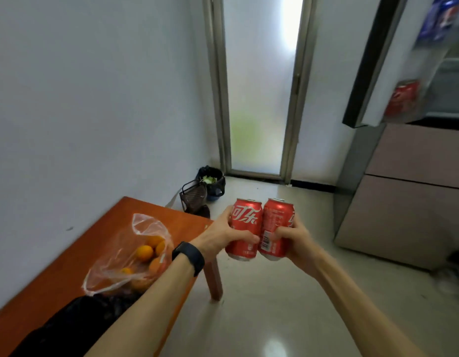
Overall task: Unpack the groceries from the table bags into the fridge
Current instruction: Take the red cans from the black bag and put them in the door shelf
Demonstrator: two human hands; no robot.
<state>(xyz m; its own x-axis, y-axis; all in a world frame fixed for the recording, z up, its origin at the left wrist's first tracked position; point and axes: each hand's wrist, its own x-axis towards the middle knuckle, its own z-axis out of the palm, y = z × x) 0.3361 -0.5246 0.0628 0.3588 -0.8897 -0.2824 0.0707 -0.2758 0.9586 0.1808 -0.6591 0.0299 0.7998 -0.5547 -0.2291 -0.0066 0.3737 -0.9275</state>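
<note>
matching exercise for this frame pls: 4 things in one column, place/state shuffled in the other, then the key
Things
1. left hand
2. clear bag of oranges
3. bin with green scraps
4. fridge door

Places or states
A. on the orange table
B. swung open, a red can in its shelf
C. gripping a red cola can
D. on the floor in the corner by the frosted door

Pairs: 1-C, 2-A, 3-D, 4-B

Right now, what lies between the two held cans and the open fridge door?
Nothing: head view shows only bare floor between the cans and the fridge door.
</note>
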